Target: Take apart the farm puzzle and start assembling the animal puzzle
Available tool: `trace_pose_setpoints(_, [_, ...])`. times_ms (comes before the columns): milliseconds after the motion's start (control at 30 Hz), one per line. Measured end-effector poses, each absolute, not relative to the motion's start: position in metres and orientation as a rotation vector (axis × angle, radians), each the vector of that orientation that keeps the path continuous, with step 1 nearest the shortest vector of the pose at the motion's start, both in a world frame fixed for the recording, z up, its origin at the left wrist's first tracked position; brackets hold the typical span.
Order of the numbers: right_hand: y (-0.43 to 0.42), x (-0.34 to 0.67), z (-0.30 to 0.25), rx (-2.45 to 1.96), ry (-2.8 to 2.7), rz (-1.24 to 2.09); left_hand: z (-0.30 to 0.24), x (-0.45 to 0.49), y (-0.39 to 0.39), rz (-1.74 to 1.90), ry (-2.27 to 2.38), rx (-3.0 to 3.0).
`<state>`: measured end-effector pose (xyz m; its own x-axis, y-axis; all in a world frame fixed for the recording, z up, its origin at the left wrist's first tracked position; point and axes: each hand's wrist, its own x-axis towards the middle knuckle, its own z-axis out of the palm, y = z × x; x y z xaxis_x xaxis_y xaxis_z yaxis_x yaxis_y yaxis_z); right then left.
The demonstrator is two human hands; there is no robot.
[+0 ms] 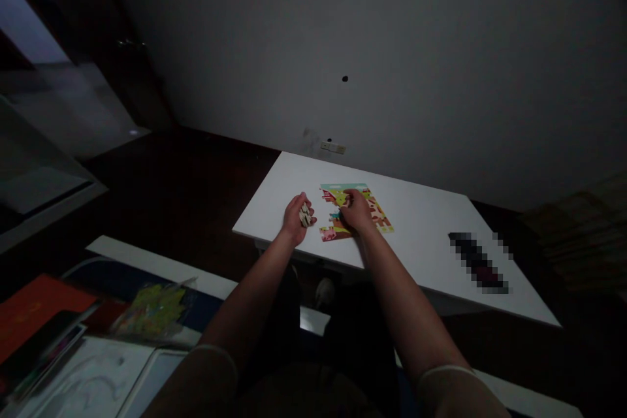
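Note:
A colourful jigsaw puzzle (381, 217), partly assembled with gaps along its left side, lies flat on the white table (421, 222). My left hand (294, 218), left of the puzzle and over the table's near edge, is closed round a small stack of puzzle pieces (305, 215). Over the puzzle's middle, my right hand (358, 209) has its thumb and fingers curled in a pinch. A puzzle piece appears to be between them, touching or just above the picture; the fingers hide most of it.
A dark pixelated item (477, 262) lies at the table's right. On the lower left, a clear bag with yellow-green contents (151, 310), an orange folder (42, 313) and a white box (93, 372) rest beside me. A grey wall (416, 65) stands behind the table.

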<state>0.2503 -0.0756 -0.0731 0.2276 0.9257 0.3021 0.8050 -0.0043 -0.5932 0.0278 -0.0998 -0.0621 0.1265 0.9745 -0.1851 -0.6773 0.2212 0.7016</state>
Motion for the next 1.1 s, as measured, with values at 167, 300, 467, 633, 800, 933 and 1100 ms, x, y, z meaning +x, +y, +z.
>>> trace_pose_setpoints(167, [-0.1, 0.217, -0.071, -1.552, -1.577, 0.226, -0.061, 0.027, -0.096, 1.271, 0.669, 0.401])
trace_pose_setpoints(300, [-0.124, 0.172, -0.068, -1.333, -1.735, 0.247, -0.062, 0.028, -0.091, 1.298, 0.746, 0.499])
trace_pose_setpoints(467, [-0.143, 0.17, -0.062, -1.274, -2.048, 0.283, -0.068, 0.03, -0.09, 1.361, 0.911, 0.765])
trace_pose_setpoints(633, [-0.184, 0.205, -0.078, -1.418, -2.048, 0.16, -0.063, 0.014, -0.086, 1.268, 1.126, 1.2])
trace_pose_setpoints(800, [-0.229, 0.217, -0.097, -1.454, -2.177, 0.156, -0.051, -0.009, -0.07, 1.02, 1.341, 1.665])
trace_pose_setpoints(933, [-0.242, 0.222, -0.107, -1.403, -2.081, 0.155, -0.048, -0.009, -0.062, 0.843, 1.453, 1.897])
trace_pose_setpoints(1100, [-0.243, 0.227, -0.112, -1.406, -1.945, 0.195, -0.039, -0.005, -0.06, 0.73, 1.538, 2.049])
